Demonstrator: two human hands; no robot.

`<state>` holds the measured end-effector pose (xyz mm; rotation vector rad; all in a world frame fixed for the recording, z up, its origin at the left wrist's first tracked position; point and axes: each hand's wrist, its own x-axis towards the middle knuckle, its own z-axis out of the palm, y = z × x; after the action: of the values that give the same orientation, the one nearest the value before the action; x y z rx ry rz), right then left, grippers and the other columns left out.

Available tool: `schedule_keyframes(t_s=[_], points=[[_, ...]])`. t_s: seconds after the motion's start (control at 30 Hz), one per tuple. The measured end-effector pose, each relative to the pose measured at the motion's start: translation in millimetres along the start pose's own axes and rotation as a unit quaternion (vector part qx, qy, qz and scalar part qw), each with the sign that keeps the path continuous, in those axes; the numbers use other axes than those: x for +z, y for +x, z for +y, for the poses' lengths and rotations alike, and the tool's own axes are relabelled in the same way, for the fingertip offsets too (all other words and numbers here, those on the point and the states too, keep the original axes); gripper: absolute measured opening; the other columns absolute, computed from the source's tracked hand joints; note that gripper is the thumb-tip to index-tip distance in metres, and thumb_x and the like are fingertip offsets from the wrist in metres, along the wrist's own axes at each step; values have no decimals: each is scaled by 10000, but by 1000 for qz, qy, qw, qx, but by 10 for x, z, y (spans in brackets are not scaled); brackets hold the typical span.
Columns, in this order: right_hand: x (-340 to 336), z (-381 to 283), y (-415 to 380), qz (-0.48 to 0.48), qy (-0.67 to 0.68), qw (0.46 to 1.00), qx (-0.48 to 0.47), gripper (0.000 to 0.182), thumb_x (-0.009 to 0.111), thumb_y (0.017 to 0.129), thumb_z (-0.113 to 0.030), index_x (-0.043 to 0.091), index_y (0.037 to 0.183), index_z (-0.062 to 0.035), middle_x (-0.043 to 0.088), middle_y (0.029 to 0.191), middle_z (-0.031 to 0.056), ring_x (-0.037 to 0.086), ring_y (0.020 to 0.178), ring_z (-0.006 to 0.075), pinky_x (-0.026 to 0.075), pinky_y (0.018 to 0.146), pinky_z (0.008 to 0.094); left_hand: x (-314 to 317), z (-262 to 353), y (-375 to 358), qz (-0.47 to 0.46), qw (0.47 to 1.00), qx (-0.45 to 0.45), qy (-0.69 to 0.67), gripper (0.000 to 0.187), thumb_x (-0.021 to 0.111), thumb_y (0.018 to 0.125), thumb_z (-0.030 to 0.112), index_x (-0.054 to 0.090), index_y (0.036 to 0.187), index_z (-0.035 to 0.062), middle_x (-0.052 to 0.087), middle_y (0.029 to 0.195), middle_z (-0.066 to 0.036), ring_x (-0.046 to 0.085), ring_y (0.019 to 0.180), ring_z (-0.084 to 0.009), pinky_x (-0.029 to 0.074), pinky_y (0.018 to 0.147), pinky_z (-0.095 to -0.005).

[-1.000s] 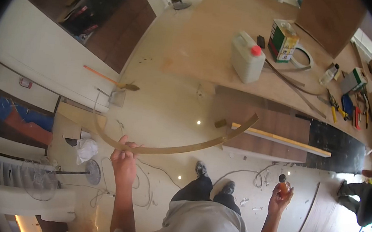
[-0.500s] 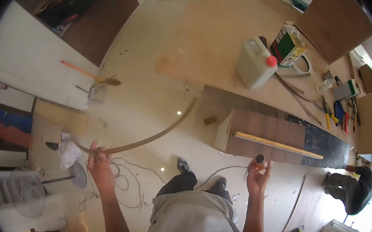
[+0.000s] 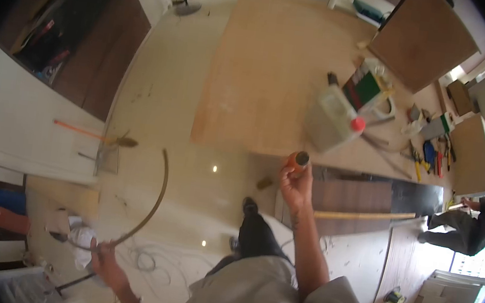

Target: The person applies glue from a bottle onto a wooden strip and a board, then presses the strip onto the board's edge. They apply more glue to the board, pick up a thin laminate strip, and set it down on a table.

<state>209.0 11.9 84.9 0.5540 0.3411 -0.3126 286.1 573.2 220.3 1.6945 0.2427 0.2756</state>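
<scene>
My left hand (image 3: 104,261), low on the left, is closed around a long, thin brown edging strip (image 3: 159,199) that arcs upward and away over the floor. In my right hand (image 3: 296,190), raised near the front edge of the large board, is a small orange cylinder (image 3: 296,166) with a dark round end; I cannot make out its exact kind. Just beyond it stands a translucent white jug (image 3: 329,122) with a red cap. Below and right of that hand lies a brown panelled box (image 3: 345,196) with a narrow wooden strip (image 3: 367,216) on top.
A large plywood board (image 3: 263,70) bears a green and white tin (image 3: 368,89) and several hand tools (image 3: 430,155). Cable (image 3: 149,260) lies looped on the floor. A broom (image 3: 86,131) lies at the left. Another person (image 3: 465,222) is at the far right.
My right hand has moved up and left with the orange cylinder, toward the board. My left hand, still gripping the strip, is lower and farther left. The view has shifted as I step.
</scene>
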Motion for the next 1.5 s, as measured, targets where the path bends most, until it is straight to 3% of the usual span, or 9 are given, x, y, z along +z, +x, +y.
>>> schedule_keyframes(t_s=[0.1,0.3,0.7,1.0,1.1,1.2,1.3,1.43,1.5], points=[[255,-95,639,-16,50,999,16,484,810,961,-332,623,1248,10,642,1203,174,667,1131,326,627,816,365,109,37,172,43,998,38,2,409,667,1053,98,609,1421,-73,618,1072,-119,613,1081,-226,582,1071,-403],[462,-175,1163,33,121,992,-22,546,832,971,-353,555,1269,11,643,1185,171,665,1094,317,605,766,348,648,536,553,59,995,57,49,477,616,1116,184,561,1514,-75,623,1277,-137,601,1127,-195,574,1013,-358],[-174,-497,1557,31,66,991,-108,646,783,983,-468,532,1306,32,605,1190,198,663,1055,332,624,778,369,1430,126,1453,-29,992,79,93,468,670,1089,135,586,1510,-50,625,1051,-18,572,979,-115,516,902,-285],[-456,-100,853,116,-56,965,-229,915,756,1012,-523,366,1569,90,613,1385,276,647,1217,419,593,1034,472,1271,-799,1815,-171,968,83,166,405,682,1058,102,639,1410,-93,695,1128,-81,622,970,-161,525,875,-328],[-1075,52,126,129,-243,919,-283,982,727,1022,-554,288,1637,73,564,1494,306,617,1311,431,558,1097,486,1168,-1066,1915,-212,932,127,265,368,719,1025,107,685,1332,-92,703,1122,-112,635,951,-198,527,874,-357],[-1939,288,-808,237,-340,836,-360,809,697,1051,-505,404,1536,73,662,1344,324,732,1107,423,631,945,521,1132,-1268,1899,-257,903,171,299,340,764,993,119,718,1269,-74,682,1060,-109,628,932,-224,521,858,-376],[-2925,641,-1788,428,-402,701,-404,607,741,1032,-428,559,1340,62,729,1036,223,754,723,294,659,618,394,1037,-1827,2088,-324,883,210,267,317,810,929,49,722,1216,-52,604,1115,-103,608,974,-223,575,830,-375],[-4759,1235,-3238,663,-512,457,-300,484,806,914,-341,662,1117,74,737,859,226,770,684,313,644,544,433,1157,-2075,1902,-398,884,172,177,350,841,852,-28,720,1180,-42,549,1244,-108,620,1035,-220,614,734,-338],[-4894,1794,-3761,700,-457,497,-232,425,781,909,-294,679,1086,79,741,826,227,787,704,349,654,539,461,1253,-2067,1727,-442,869,159,158,351,852,849,-19,723,1175,-40,551,1248,-105,623,1040,-218,606,710,-331]])
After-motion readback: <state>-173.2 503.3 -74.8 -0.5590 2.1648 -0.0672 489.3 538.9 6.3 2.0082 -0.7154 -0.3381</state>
